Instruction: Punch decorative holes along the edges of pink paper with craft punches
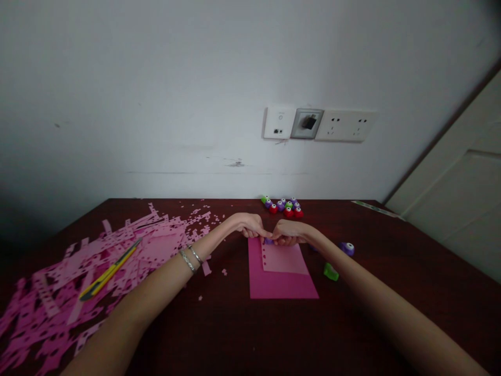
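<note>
My left hand (249,224) is closed, with its index finger reaching to a small purple paper punch (268,241). From the other side my right hand (288,232) curls its fingers at the same punch. Both hands partly cover it, so the exact grip is hard to see. The punch sits at the upper left corner of a light pink sheet (284,259), which has a row of punched holes down its left edge. Underneath lies a larger, darker pink sheet (282,287).
Pink paper scraps (58,292) cover the table's left side, with a yellow utility knife (111,269) on top. Several coloured punches (288,204) stand by the wall. Beside my right forearm are a purple punch (347,248) and a green piece (331,271). A ruler-like strip (378,209) lies far right.
</note>
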Demonstrator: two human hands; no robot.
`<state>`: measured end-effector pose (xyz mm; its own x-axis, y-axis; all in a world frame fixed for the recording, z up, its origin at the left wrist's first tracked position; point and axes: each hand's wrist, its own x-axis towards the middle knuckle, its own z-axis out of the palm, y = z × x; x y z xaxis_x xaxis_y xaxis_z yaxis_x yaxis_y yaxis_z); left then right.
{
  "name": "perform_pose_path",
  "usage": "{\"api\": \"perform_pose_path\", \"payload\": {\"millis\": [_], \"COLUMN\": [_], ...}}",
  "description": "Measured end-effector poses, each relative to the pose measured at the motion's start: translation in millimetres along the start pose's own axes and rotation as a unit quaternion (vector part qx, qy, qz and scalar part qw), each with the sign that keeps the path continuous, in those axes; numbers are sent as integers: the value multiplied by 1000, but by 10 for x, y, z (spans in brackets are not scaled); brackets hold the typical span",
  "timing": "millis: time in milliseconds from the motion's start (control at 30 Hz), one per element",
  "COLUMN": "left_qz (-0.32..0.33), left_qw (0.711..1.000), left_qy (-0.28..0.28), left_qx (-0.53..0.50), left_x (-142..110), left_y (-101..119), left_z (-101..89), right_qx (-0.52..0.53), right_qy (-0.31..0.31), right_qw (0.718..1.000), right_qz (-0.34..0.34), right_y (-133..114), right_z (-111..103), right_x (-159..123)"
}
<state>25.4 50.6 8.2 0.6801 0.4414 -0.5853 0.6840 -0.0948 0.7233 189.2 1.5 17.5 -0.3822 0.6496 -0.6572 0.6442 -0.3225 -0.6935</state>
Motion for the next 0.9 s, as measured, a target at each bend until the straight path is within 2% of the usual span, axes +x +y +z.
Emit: {"api": "perform_pose_path", "payload": {"millis": [100, 167, 267, 367, 500, 633, 767, 900], "left_qz": [39, 85, 152, 173, 209, 211, 195, 190], "left_qw": [993, 975, 932, 879, 811, 761, 743, 738], "left_qy": [100, 180, 290, 367, 349, 337, 336, 327], "left_qx": [52, 97, 158, 250, 420, 512, 545, 558], "left_x": [-80, -142, -260, -432, -665, -739, -702, -696], "left_y": [-21, -43, -60, -43, -1, 2, -47, -96], "left_z": [73, 159, 351, 594, 906, 1114, 1214, 1241], "right_qx": [-18, -26, -58, -120, -170, -209, -291, -352], "right_qy": [24, 37, 66, 107, 159, 203, 219, 246], "right_qw": [999, 997, 993, 979, 957, 928, 886, 848], "right_qz": [-35, -58, -80, -123, -171, -234, -287, -312], "right_y": [15, 34, 64, 84, 76, 70, 149, 241], "right_z": [12, 30, 56, 51, 24, 28, 53, 84], "right_x": [-42, -70, -105, -144, -250, -333, -270, -159]}}
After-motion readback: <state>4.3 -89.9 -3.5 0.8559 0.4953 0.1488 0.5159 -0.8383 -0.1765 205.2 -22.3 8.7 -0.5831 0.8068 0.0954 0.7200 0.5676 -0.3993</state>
